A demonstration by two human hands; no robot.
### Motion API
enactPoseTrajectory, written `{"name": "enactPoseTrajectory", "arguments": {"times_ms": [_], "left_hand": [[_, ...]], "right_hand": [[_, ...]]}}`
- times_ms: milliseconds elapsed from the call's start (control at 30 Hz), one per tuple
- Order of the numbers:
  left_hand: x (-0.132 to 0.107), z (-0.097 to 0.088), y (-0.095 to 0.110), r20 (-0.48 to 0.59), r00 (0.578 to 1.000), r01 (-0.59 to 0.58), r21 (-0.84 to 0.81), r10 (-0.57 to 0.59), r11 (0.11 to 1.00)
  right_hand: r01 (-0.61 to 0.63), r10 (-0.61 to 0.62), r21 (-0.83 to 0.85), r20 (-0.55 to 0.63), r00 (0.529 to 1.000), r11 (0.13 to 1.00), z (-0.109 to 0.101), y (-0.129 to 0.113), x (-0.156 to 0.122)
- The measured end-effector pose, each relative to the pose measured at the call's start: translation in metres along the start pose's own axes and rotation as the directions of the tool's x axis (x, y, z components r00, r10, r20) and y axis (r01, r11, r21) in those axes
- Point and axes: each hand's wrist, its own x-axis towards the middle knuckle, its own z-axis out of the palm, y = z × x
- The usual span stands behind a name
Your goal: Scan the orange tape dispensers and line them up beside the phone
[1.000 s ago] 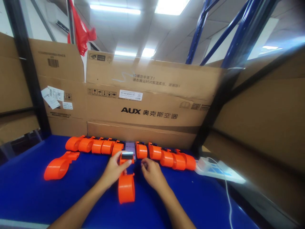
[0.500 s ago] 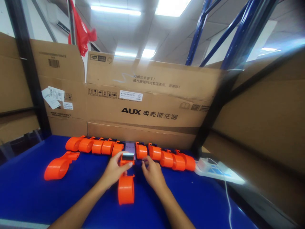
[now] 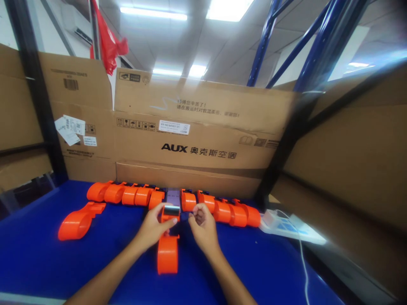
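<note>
An orange tape dispenser [image 3: 168,253] lies on the blue table top [image 3: 63,262] in front of me, its front end with a grey metal roller [image 3: 171,210] raised. My left hand [image 3: 151,228] grips that front end, thumb and fingers closed round it. My right hand [image 3: 201,225] is beside it on the right, fingers curled in a loose pinch near the roller; what they hold, if anything, is too small to see.
A row of several orange dispensers [image 3: 133,195] [image 3: 232,214] stands along the cardboard boxes [image 3: 197,140] at the back, with a phone [image 3: 174,197] between them. One more dispenser [image 3: 78,221] lies at the left. A white power strip [image 3: 286,226] with cable sits at the right.
My right hand has risen from the table and moved up to the dispenser's front end, fingers curling. The left hand keeps its grip; the dispenser has tilted slightly.
</note>
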Motion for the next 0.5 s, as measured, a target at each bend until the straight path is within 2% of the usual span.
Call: {"name": "enactPoseTrajectory", "arguments": {"times_ms": [233,333,500], "left_hand": [[0.001,0.000,-0.002,-0.010,1.000,-0.001,-0.002,0.001,1.000],[0.002,0.000,-0.002,-0.026,1.000,-0.002,-0.015,0.002,1.000],[0.003,-0.002,-0.002,-0.056,0.998,0.016,-0.028,-0.017,0.999]], "right_hand": [[0.008,-0.008,0.030,-0.023,1.000,1.000,0.003,-0.005,-0.004],[0.013,-0.013,-0.002,0.034,0.999,1.000,0.004,-0.005,-0.009],[0.098,-0.090,-0.073,0.100,0.991,0.993,0.007,-0.006,-0.014]]}}
